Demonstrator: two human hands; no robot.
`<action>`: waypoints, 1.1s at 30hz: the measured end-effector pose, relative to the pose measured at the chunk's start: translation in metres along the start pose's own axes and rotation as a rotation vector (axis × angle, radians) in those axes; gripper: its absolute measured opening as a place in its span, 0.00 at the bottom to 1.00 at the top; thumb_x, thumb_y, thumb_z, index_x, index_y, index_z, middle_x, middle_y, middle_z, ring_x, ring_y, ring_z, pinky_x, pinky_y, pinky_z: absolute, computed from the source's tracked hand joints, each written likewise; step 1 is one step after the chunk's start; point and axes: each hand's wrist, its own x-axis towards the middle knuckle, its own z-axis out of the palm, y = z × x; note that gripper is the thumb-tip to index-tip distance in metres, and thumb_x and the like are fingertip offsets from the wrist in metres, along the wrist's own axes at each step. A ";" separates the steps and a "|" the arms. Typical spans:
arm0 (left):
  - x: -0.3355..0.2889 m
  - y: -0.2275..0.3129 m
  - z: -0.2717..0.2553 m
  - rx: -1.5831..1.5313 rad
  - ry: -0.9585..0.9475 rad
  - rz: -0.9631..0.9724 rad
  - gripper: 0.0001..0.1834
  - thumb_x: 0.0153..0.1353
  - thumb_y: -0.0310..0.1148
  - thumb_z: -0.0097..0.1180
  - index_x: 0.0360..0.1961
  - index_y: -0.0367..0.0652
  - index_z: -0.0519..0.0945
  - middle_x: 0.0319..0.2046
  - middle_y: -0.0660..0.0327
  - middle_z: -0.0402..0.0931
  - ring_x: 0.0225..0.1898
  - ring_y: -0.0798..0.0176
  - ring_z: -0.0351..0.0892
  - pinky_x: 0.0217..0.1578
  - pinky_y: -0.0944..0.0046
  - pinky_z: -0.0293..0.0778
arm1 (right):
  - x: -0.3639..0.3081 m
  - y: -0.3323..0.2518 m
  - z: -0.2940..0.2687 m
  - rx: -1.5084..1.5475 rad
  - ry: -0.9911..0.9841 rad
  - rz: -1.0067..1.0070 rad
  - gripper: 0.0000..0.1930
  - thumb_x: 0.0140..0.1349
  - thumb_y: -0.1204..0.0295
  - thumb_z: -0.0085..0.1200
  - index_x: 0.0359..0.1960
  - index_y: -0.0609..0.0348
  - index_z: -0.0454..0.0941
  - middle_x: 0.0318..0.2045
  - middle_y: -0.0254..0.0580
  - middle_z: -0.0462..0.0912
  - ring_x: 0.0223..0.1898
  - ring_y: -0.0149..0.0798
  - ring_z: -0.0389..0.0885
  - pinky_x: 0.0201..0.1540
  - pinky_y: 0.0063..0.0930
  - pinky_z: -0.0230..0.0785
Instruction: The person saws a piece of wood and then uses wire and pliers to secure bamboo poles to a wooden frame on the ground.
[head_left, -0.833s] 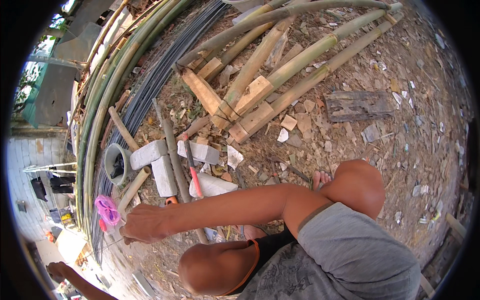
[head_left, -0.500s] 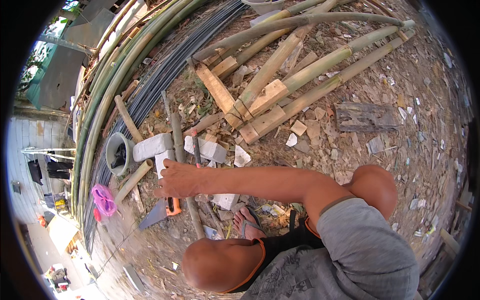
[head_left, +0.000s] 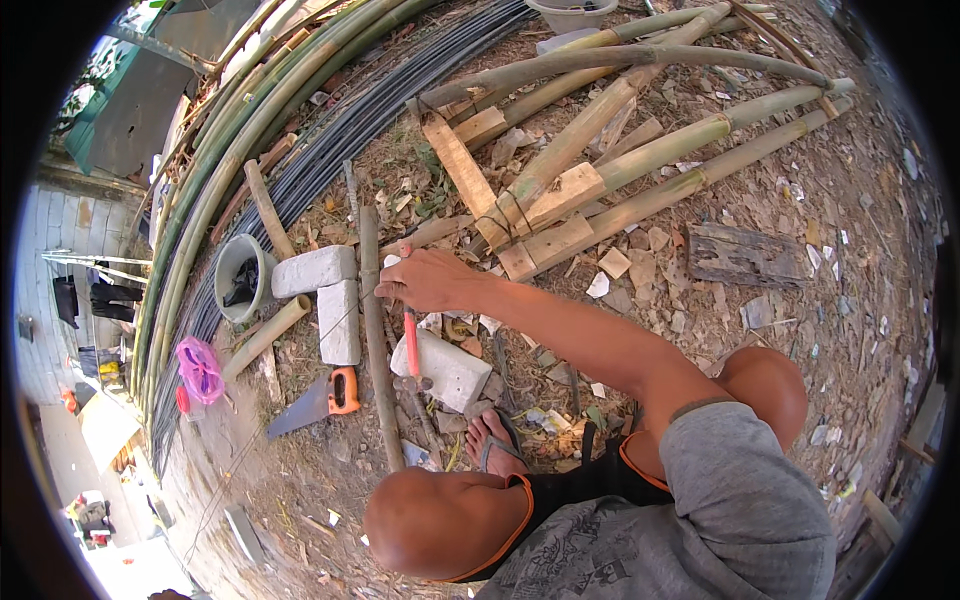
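My right hand (head_left: 430,280) reaches in from the right, over the red handle of a hammer (head_left: 411,340) on the ground. Its fingers bend downward beside a bamboo pole (head_left: 374,340), the tips hidden. A sliver of pale block shows at the fingers' far side; I cannot tell whether they grip it. One white block (head_left: 338,322) stands against a second white block (head_left: 314,268), making a corner. The hammer's head rests by another pale block (head_left: 440,370). A handsaw (head_left: 315,403) with an orange handle lies left of the pole. My left hand is out of view.
Ahead lies a frame of bamboo poles (head_left: 660,148) joined to sawn timber pieces (head_left: 458,165). A bucket (head_left: 244,278) with dark contents, a pink plastic bag (head_left: 199,370) and long dark rods (head_left: 380,105) are at the left. Rubble and a weathered plank (head_left: 745,255) lie to the right.
My right hand has moved away from the upright white block and the saw, rightward and farther off, over the hammer handle. That block and the saw's handle are now uncovered. The view has shifted slightly.
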 end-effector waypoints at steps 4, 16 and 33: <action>0.019 0.022 0.012 -0.017 0.056 0.218 0.14 0.64 0.37 0.64 0.47 0.43 0.90 0.22 0.65 0.77 0.18 0.69 0.64 0.19 0.63 0.61 | 0.017 0.036 0.000 0.417 -0.007 -0.047 0.18 0.75 0.58 0.53 0.50 0.57 0.89 0.35 0.47 0.90 0.41 0.50 0.89 0.47 0.45 0.77; -0.492 0.201 0.031 -0.153 -1.661 -0.068 0.15 0.79 0.41 0.55 0.50 0.39 0.84 0.26 0.68 0.80 0.25 0.76 0.75 0.28 0.73 0.72 | 0.008 -0.070 0.021 -0.531 0.416 -0.477 0.10 0.61 0.69 0.58 0.41 0.45 0.90 0.29 0.30 0.81 0.45 0.37 0.79 0.59 0.46 0.61; -0.644 0.167 0.006 -0.438 -1.684 -1.010 0.12 0.80 0.39 0.52 0.53 0.43 0.78 0.52 0.59 0.84 0.48 0.64 0.85 0.40 0.61 0.86 | 0.006 -0.095 0.055 0.589 0.277 -0.193 0.17 0.70 0.77 0.54 0.59 0.61 0.68 0.43 0.54 0.87 0.43 0.63 0.87 0.40 0.57 0.77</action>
